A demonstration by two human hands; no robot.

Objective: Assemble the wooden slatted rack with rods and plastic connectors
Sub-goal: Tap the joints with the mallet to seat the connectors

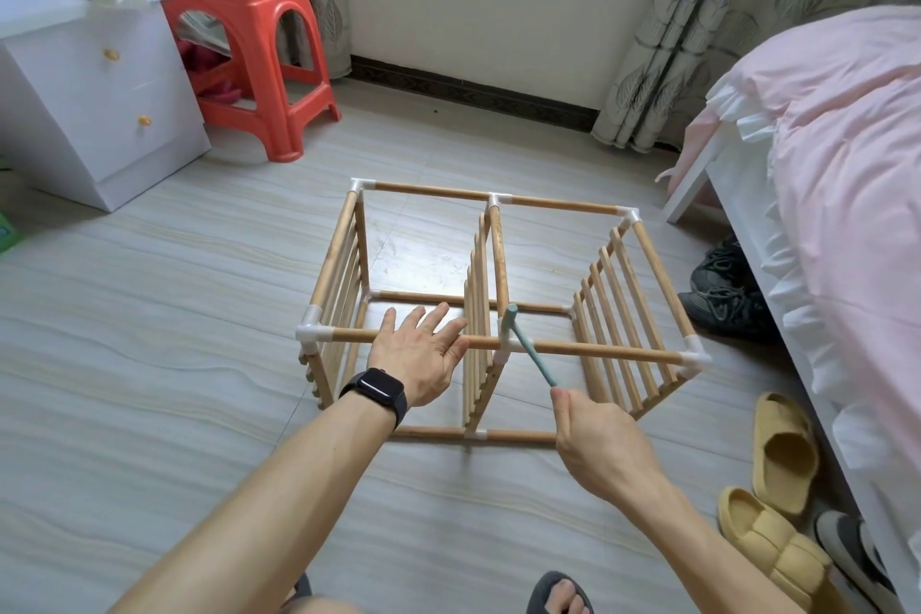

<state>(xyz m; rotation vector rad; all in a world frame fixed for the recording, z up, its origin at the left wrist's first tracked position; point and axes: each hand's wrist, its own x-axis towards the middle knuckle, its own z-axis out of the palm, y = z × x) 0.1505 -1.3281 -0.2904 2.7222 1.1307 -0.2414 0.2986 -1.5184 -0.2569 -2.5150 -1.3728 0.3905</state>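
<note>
The wooden slatted rack (643, 294) stands on the floor: three upright slatted panels joined by wooden rods and white plastic connectors. My left hand (416, 354) lies flat, fingers spread, on the near top rod (598, 352) between the left and middle panels. My right hand (593, 434) grips the handle of a small teal mallet (526, 342). The mallet's head rests at the white connector (508, 344) on top of the middle panel.
A white drawer cabinet (94, 105) and a red plastic stool (249, 50) stand at the back left. A bed with pink bedding (837, 155) fills the right side. Dark shoes (722, 289) and yellow slippers (777, 494) lie beside it. My feet show at the bottom edge.
</note>
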